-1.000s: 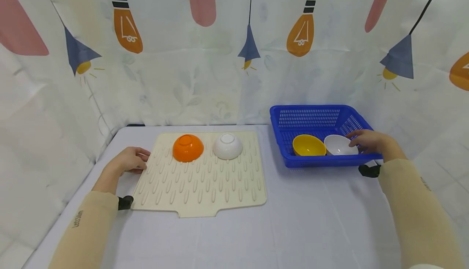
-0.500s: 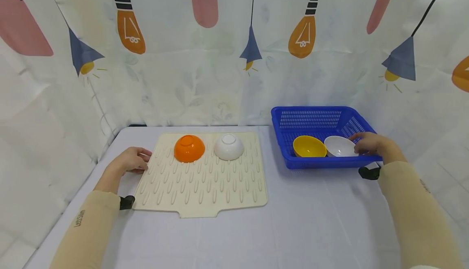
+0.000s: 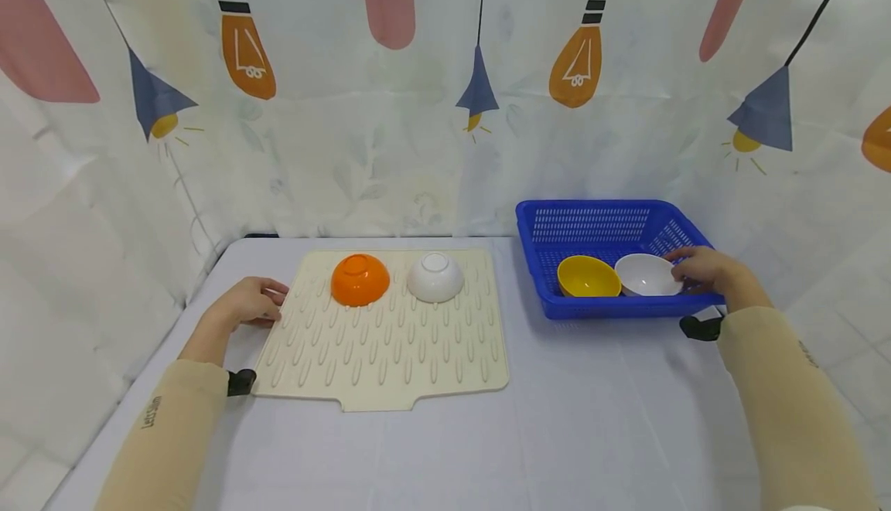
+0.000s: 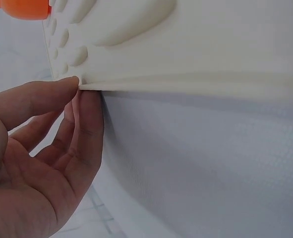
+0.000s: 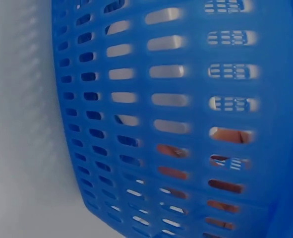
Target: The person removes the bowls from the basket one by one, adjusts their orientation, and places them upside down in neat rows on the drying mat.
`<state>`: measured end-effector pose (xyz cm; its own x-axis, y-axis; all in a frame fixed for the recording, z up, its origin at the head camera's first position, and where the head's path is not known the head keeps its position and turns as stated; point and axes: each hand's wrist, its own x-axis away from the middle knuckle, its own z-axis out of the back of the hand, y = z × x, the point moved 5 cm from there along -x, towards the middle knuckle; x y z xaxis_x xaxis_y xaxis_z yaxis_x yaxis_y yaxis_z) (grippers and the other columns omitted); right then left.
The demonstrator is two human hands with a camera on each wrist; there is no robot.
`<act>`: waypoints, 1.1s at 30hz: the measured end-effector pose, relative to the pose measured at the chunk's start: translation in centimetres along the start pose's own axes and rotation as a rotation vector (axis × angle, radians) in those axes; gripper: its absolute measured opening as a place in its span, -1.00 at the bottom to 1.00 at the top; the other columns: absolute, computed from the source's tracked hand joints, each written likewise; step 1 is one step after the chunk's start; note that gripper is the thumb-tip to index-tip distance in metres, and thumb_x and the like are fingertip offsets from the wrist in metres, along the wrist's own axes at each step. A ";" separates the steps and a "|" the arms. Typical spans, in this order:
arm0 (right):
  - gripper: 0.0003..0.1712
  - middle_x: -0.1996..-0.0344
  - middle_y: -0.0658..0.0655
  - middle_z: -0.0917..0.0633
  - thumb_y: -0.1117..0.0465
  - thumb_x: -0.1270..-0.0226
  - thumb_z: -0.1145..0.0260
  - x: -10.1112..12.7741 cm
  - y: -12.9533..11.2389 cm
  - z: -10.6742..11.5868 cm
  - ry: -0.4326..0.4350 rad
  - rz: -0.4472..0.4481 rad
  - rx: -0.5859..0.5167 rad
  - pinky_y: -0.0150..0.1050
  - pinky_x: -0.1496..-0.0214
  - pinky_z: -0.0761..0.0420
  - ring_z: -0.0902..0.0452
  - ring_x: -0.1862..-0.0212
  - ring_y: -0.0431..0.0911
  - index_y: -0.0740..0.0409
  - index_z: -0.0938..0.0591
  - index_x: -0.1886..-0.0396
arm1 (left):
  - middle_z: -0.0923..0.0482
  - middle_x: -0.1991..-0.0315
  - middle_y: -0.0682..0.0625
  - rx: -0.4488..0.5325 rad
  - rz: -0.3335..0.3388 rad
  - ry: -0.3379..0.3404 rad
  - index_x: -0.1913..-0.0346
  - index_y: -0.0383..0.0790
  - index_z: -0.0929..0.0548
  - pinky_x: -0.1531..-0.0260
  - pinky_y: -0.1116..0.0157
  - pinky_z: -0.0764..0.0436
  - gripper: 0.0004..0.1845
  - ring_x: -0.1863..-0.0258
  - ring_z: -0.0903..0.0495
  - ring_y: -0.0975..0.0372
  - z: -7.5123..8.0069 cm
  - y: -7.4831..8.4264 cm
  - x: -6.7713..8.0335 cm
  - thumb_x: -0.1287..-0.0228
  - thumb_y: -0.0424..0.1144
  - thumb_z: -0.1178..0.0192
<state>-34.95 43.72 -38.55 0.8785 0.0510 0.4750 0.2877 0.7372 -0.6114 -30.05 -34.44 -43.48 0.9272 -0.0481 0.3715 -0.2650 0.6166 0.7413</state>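
Observation:
At the left edge of a cream dish drying mat (image 3: 390,356) with raised ridges is my left hand (image 3: 247,302). In the left wrist view its thumb lies on top and its fingers underneath, pinching the mat's edge. On the mat, an orange bowl (image 3: 359,281) and a white bowl (image 3: 435,277) stand upside down. My right hand (image 3: 706,267) reaches over the near right corner of a blue basket (image 3: 592,308) and holds the rim of a second white bowl (image 3: 643,275), which faces up. The basket's holed wall (image 5: 171,99) partly hides these fingers in the right wrist view.
Inside the basket, a yellow bowl (image 3: 588,277) faces up, left of the white one. All stands on a table with a white cloth (image 3: 592,418). Behind hangs a curtain (image 3: 418,148) printed with lamps and bulbs.
The hands, mat and bowls stay almost in place. My right fingers shift slightly at the white bowl's rim. The head view moves a little.

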 end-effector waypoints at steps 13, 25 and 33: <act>-0.30 -0.21 0.64 -0.20 0.40 -0.47 -0.01 0.7 -1.1 0.6 0.055 0.033 -0.069 0.02 0.02 -0.73 -0.55 0.04 0.26 0.60 -0.04 -0.50 | -0.44 -0.10 -0.43 -0.015 -0.013 -0.004 -0.36 -0.67 -0.27 0.23 0.21 -0.73 -0.32 0.20 -0.62 0.13 0.1 -0.1 -0.1 -0.17 -0.61 -0.25; -0.27 -0.32 0.62 -0.13 0.34 -0.52 0.00 2.2 -3.5 0.9 0.116 0.141 -0.127 0.14 -0.11 -0.65 -0.33 -0.16 0.39 0.54 -0.01 -0.55 | -0.44 -0.11 -0.42 -0.001 -0.004 -0.008 -0.38 -0.67 -0.25 0.22 0.21 -0.73 -0.32 0.20 -0.62 0.14 0.3 -0.1 0.0 -0.19 -0.60 -0.24; -0.29 -0.20 0.52 -0.22 0.32 -0.55 -0.03 2.8 -5.9 0.2 0.125 0.183 -0.146 0.02 -0.02 -0.72 -0.38 -0.06 0.26 0.43 -0.07 -0.58 | -0.44 -0.11 -0.44 0.005 -0.016 -0.012 -0.36 -0.69 -0.26 0.22 0.22 -0.73 -0.33 0.20 -0.63 0.15 -0.1 0.1 0.3 -0.19 -0.60 -0.22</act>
<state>-34.28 39.64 -33.51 0.9587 0.0837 0.2719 0.1641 0.6180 -0.7689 -29.82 -34.36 -43.36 0.9283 -0.0673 0.3657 -0.2512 0.6118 0.7501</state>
